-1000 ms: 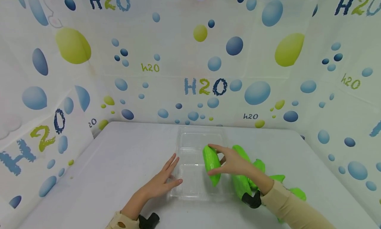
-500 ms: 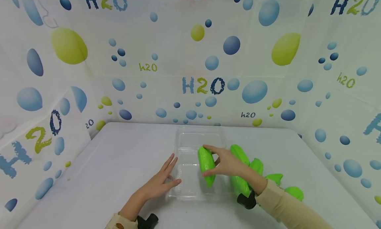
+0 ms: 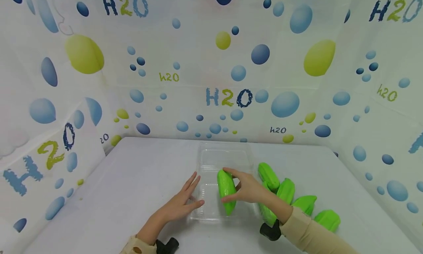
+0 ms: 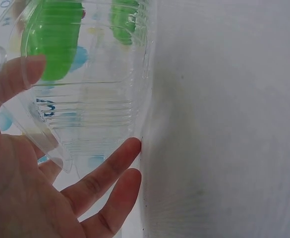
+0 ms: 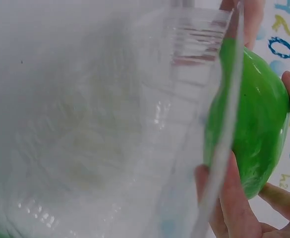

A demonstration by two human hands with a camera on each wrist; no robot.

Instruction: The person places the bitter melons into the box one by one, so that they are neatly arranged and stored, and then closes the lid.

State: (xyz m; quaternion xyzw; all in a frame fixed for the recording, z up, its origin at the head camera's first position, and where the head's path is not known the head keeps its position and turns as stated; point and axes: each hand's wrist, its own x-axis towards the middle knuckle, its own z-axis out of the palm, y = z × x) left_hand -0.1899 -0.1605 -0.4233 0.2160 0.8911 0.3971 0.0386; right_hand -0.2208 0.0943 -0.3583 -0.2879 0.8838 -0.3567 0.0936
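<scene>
My right hand (image 3: 249,189) pinches a glossy green oblong fruit-like piece (image 3: 226,191) with a pointed lower end, thumb at one end and fingers at the other. It stands over the near half of a clear plastic clamshell box (image 3: 224,156) that lies opened out. In the right wrist view the green piece (image 5: 259,119) shows partly behind the box's clear rim. My left hand (image 3: 180,204) is at the box's left side, fingers spread and mostly straight. The left wrist view shows its thumb overlapping the clear wall and two fingertips (image 4: 131,145) right by the box's edge.
Several more green pieces (image 3: 285,191) lie in a group right of the box, partly behind my right forearm. A black wrist-camera mount (image 3: 271,231) sits under each sleeve. The white table (image 3: 142,173) meets a curtain (image 3: 185,100) with coloured drops at the back.
My right hand has carried the green piece left and toward me, from the box's right middle to its near half. The left hand has stayed beside the box.
</scene>
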